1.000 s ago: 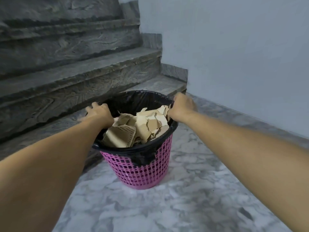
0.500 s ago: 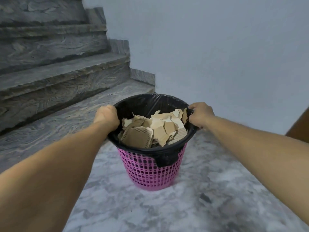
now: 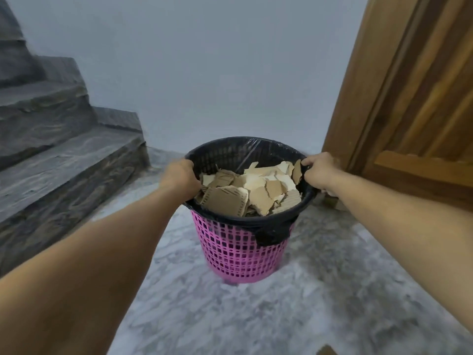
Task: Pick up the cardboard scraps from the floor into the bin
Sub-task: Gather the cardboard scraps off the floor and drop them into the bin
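A pink mesh bin [image 3: 238, 254] lined with a black bag sits in the middle of the view, just above or on the grey marble floor; I cannot tell which. It is filled with several torn cardboard scraps [image 3: 252, 192], tan and pale. My left hand [image 3: 180, 176] grips the bin's left rim. My right hand [image 3: 318, 172] grips the right rim. A brown piece, perhaps a scrap [image 3: 326, 351], shows at the bottom edge of the floor.
Dark stone stairs [image 3: 58, 155] rise at the left. A pale wall [image 3: 217, 73] stands behind the bin. A wooden door [image 3: 414, 103] fills the right side, close to my right hand. Grey marble floor [image 3: 256, 316] lies in front.
The view has swung right with the bin held in both hands: the stairs slid to the left and the wooden door came into view. Both hands keep their grip on the rim.
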